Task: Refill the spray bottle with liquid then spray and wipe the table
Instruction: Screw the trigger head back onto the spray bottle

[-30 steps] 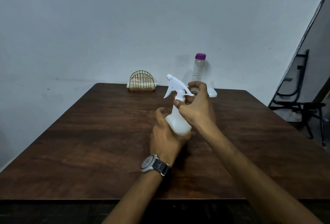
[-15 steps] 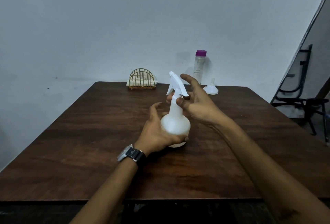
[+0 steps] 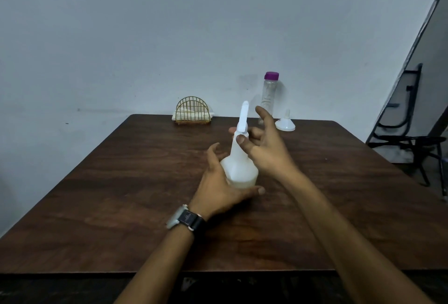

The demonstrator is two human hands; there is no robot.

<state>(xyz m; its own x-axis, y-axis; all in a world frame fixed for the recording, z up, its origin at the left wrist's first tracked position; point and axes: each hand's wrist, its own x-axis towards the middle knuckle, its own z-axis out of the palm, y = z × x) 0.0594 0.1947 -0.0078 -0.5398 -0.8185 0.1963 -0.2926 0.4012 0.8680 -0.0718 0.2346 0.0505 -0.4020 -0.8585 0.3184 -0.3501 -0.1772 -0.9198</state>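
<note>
Two-handed hold on the white translucent plastic spray bottle (image 3: 240,167), upright over the middle of the dark brown wooden table (image 3: 121,182); whether its base touches the tabletop cannot be told. Your left hand (image 3: 218,189) grasps the bulbous lower body from the left, with the thumb curled across the near side of the base and the fingers round the far side. Your right hand (image 3: 266,151) sits directly above that grip. Its thumb and one fingertip pinch the narrow neck just beneath the white trigger head (image 3: 243,117), and the other fingers fan out loosely. Beyond the right hand, well apart from the grip, stand a clear plastic bottle with a purple cap (image 3: 269,95) and, just right of it, a white funnel (image 3: 285,125) resting mouth-down. Beyond and left of the grip sits a gold wire napkin holder (image 3: 192,112) containing white tissues. A grey-and-black wristwatch (image 3: 185,218) circles your left wrist.
</note>
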